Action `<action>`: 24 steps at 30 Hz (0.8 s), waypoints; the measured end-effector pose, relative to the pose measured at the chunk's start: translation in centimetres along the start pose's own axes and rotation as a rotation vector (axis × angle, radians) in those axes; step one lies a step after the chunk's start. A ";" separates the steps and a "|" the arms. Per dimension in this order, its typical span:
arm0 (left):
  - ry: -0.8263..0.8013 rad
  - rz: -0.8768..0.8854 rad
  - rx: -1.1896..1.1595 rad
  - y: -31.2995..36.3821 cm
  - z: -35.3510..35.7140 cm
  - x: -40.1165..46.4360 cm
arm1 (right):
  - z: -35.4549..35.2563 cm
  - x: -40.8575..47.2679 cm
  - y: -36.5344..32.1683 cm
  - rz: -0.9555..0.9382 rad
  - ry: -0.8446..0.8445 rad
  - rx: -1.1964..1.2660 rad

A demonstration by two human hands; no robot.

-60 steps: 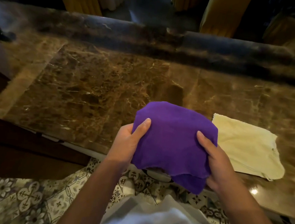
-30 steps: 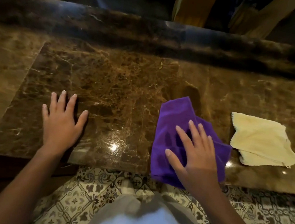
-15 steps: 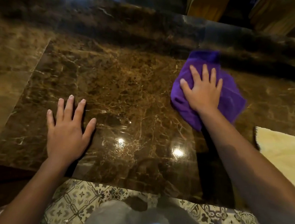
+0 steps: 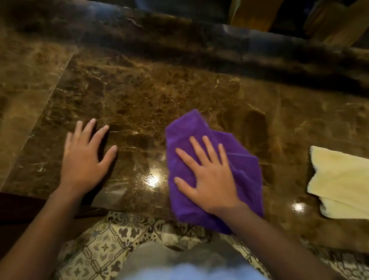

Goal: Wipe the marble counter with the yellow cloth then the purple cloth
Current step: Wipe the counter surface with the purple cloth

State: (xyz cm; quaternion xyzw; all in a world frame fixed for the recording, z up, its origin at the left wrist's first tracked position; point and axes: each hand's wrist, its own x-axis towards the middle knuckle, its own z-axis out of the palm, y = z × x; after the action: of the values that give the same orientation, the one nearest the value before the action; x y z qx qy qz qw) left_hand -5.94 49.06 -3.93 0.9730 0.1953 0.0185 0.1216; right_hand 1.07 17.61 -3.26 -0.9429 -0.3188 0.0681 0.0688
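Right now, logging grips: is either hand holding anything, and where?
Nothing is gripped. The right hand presses flat on the purple cloth, mid-cloth; the left hand lies bare on the counter.

Glossy brown marble worktop (image 4: 138,92) with pale veining, crumpled purple cloth (image 4: 240,170) at its near edge, folded yellow cloth (image 4: 345,185) lying flat well to the right, left hand (image 4: 85,158) resting palm-down on bare stone
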 end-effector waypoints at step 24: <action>0.029 -0.180 0.079 -5.3 -1.0 -1.8 | 1.0 -2.1 -5.6 -0.156 0.025 0.068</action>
State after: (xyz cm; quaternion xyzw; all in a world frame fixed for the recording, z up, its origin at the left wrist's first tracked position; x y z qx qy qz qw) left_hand -9.71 53.34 -4.20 0.9552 0.2843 0.0138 0.0815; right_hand -4.10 20.83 -3.04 -0.9131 -0.3879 0.0613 0.1097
